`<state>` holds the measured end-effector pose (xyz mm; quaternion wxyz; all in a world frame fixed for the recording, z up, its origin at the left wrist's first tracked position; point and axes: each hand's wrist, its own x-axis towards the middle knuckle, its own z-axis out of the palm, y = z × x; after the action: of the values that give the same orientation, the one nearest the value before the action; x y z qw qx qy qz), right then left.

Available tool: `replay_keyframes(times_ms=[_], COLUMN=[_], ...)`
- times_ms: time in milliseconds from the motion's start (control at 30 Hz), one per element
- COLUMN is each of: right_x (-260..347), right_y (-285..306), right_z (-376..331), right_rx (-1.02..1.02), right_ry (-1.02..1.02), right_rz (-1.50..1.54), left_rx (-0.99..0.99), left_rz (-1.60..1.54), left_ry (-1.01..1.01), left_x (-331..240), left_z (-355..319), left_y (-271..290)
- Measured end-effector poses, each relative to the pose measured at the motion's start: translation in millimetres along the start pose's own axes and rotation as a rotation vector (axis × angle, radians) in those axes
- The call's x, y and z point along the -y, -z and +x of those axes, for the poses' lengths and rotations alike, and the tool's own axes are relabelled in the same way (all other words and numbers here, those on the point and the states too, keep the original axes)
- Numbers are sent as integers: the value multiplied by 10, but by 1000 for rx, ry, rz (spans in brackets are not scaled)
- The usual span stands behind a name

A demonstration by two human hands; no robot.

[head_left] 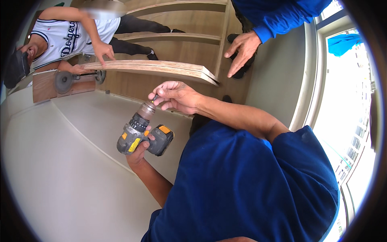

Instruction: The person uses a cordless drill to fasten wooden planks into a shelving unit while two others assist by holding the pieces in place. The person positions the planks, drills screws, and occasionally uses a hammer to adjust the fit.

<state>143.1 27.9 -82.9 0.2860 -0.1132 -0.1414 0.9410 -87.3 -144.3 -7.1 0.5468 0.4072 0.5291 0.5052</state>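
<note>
A grey and black cordless drill (139, 125) with yellow-orange patches is in my left hand (139, 155), its fingers wrapped round the grip below the chuck. The battery pack (162, 140) juts to the right, and the chuck (146, 111) points up and away from me. At the chuck's tip, my right hand (179, 96) pinches a small dark bit or screw (155, 98) between thumb and forefinger; its exact kind is too small to tell. Just beyond my right hand lies the edge of a layered plywood panel (161, 67).
At the far left a person in a white jersey (76, 34) has hands on the panel. Another person's open hand (245, 50), in a blue sleeve, reaches in from the top right. A double suction-cup lifter (63, 82) stands near a pale panel (72, 169). A window (342, 80) is right.
</note>
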Motion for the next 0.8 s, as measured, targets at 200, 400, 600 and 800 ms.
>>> replay_keyframes(times_ms=[200,400,600,800], right_x=[-16,-30,-143,-184], right_y=[-84,-70,-81,-63], right_z=[-36,-94,60,158], right_rx=[-43,-28,-18,-71], right_ry=[18,29,24,-23], right_rz=[0,-13,98,92], left_rx=[-30,-11,-115,-162], left_rz=[91,24,-16,-102], left_ry=[-4,20,19,-15], left_x=[-33,-80,-140,-95], left_z=[-25,-36,-63,-26], left_y=[-105,-117,-167,-217])
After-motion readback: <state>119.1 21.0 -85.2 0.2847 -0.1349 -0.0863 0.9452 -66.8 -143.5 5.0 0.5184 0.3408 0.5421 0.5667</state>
